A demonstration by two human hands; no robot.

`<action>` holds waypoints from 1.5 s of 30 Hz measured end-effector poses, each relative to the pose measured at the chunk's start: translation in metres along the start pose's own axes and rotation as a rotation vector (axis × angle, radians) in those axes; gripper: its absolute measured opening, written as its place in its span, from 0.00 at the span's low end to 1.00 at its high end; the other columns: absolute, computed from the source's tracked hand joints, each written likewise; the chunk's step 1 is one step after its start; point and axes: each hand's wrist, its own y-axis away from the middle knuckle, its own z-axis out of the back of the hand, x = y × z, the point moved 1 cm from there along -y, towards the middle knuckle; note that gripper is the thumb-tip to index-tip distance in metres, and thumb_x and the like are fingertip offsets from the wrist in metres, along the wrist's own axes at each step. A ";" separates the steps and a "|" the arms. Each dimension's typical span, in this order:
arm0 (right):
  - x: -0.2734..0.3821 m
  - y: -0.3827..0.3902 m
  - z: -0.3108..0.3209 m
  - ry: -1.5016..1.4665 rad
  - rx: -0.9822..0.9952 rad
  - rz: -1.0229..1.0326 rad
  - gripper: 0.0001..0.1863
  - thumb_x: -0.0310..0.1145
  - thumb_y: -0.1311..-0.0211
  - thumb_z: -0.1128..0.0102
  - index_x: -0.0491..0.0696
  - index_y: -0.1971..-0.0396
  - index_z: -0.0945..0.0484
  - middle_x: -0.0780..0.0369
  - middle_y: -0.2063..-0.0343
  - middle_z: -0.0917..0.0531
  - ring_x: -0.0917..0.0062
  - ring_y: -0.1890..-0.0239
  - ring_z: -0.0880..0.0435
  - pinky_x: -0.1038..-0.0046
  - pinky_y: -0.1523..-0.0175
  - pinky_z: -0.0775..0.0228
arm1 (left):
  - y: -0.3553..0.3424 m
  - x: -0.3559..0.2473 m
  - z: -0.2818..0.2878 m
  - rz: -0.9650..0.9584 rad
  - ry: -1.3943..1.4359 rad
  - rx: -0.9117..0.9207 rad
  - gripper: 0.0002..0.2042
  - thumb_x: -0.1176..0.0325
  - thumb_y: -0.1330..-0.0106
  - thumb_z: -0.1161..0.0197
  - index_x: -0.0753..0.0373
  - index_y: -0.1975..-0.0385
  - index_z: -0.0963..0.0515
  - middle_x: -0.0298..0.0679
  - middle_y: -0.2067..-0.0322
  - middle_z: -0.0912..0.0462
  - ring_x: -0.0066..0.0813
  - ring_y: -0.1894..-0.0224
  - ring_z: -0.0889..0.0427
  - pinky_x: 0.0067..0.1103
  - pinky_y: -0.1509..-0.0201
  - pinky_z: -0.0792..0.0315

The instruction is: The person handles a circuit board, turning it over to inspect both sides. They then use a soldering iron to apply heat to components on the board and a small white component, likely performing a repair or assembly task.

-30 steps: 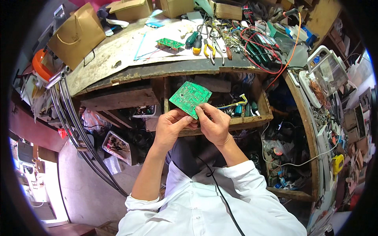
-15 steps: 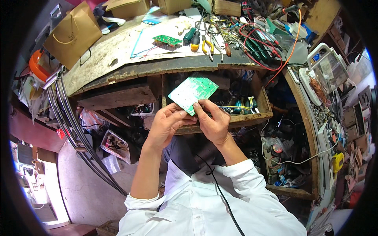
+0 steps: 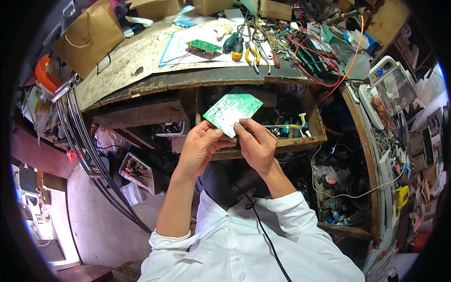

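A green circuit board is held up in front of the open wooden drawer, its solder side toward me and glare on its near part. My left hand pinches the board's lower left edge between thumb and fingers. On the lower right edge, my right hand grips it with the thumb near the corner. Wires with a white connector, yellow, blue and white, run out to the right past my right hand. Whatever sits on the board's underside is hidden.
The drawer holds jumbled parts. On the bench lie another green circuit board, screwdrivers, yellow-handled pliers and red test leads. A paper bag stands at the far left, above black metal tubes.
The circuit board has tilted slightly, with more of its surface pattern showing now. Both hands keep their hold with little movement. The view has shifted a little.
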 end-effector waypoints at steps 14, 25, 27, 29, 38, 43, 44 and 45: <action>-0.001 -0.007 0.001 -0.079 0.028 -0.070 0.18 0.19 0.55 0.35 0.46 0.60 0.19 0.57 0.61 0.18 0.64 0.69 0.14 0.69 0.67 0.20 | -0.002 0.005 -0.003 -0.066 -0.055 -0.092 0.14 0.74 0.32 0.43 0.70 0.48 0.29 0.43 0.60 0.17 0.30 0.63 0.15 0.26 0.54 0.19; 0.000 -0.007 0.000 -0.161 0.021 -0.245 0.18 0.17 0.52 0.34 0.47 0.59 0.19 0.57 0.57 0.18 0.65 0.68 0.14 0.70 0.66 0.21 | -0.002 0.010 -0.002 -0.127 -0.068 -0.077 0.13 0.76 0.32 0.42 0.68 0.49 0.28 0.42 0.58 0.17 0.30 0.62 0.15 0.28 0.54 0.19; -0.001 -0.008 0.001 -0.153 0.018 -0.227 0.18 0.16 0.52 0.34 0.46 0.59 0.19 0.57 0.57 0.18 0.66 0.68 0.14 0.70 0.66 0.21 | -0.002 0.010 -0.002 -0.114 -0.077 -0.075 0.13 0.76 0.32 0.41 0.69 0.49 0.28 0.42 0.58 0.17 0.31 0.62 0.15 0.29 0.54 0.20; 0.000 -0.009 0.001 -0.148 0.012 -0.213 0.18 0.16 0.52 0.34 0.46 0.59 0.19 0.57 0.57 0.18 0.66 0.69 0.14 0.70 0.66 0.21 | -0.001 0.009 -0.002 -0.115 -0.080 -0.082 0.13 0.76 0.32 0.41 0.69 0.49 0.28 0.42 0.58 0.17 0.31 0.62 0.15 0.28 0.55 0.20; 0.001 -0.009 0.000 -0.137 0.056 -0.213 0.17 0.17 0.53 0.33 0.46 0.60 0.19 0.58 0.59 0.18 0.65 0.69 0.14 0.70 0.66 0.21 | -0.003 0.006 -0.002 -0.108 -0.063 -0.088 0.13 0.75 0.32 0.42 0.69 0.49 0.28 0.41 0.59 0.18 0.28 0.64 0.16 0.27 0.57 0.20; 0.000 -0.007 -0.001 -0.123 0.080 -0.225 0.16 0.18 0.53 0.33 0.46 0.62 0.19 0.58 0.62 0.17 0.63 0.69 0.14 0.69 0.67 0.21 | -0.004 0.006 -0.002 -0.109 -0.051 -0.084 0.12 0.74 0.31 0.42 0.68 0.50 0.28 0.41 0.61 0.17 0.27 0.65 0.16 0.26 0.58 0.20; -0.001 -0.007 0.000 -0.126 0.084 -0.218 0.15 0.18 0.53 0.33 0.45 0.62 0.19 0.57 0.62 0.17 0.63 0.69 0.14 0.69 0.66 0.21 | -0.005 0.007 -0.002 -0.108 -0.043 -0.081 0.10 0.74 0.30 0.43 0.68 0.52 0.28 0.41 0.62 0.17 0.27 0.66 0.16 0.25 0.59 0.19; 0.000 -0.007 0.000 -0.129 0.087 -0.212 0.15 0.18 0.53 0.33 0.45 0.62 0.19 0.57 0.63 0.17 0.63 0.69 0.14 0.69 0.66 0.21 | -0.007 0.008 -0.002 -0.106 -0.035 -0.078 0.09 0.74 0.30 0.43 0.68 0.53 0.28 0.41 0.63 0.17 0.26 0.66 0.16 0.25 0.59 0.19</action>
